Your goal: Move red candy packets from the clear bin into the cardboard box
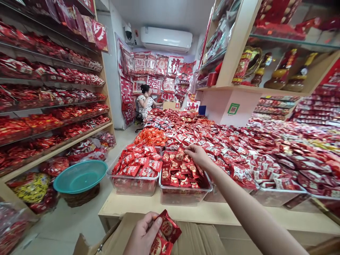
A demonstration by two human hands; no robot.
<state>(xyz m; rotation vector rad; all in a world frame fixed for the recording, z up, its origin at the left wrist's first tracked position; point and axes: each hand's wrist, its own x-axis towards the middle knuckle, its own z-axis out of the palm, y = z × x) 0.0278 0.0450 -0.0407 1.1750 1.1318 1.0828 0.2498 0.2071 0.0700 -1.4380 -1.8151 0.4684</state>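
Observation:
My left hand (145,233) is closed around a few small red wrapped packets (168,226) with round gold labels, low in front of me over a cardboard box (196,237). Farther forward, my right hand (198,155) reaches over the back of a clear plastic bin (183,200) heaped with similar red and gold packets (183,171). Its thumb and fingers pinch at the edge of one red packet (180,154). Beside it on the left stands another clear bin (134,187), full of red and white packets (140,161).
Bins of red packets (239,152) cover the display table (148,202) to the right. On the left are stocked shelves (53,102) and a teal basin (81,175) on a basket. A person (145,104) sits at the back. An overhanging cabinet (223,63) juts in at right.

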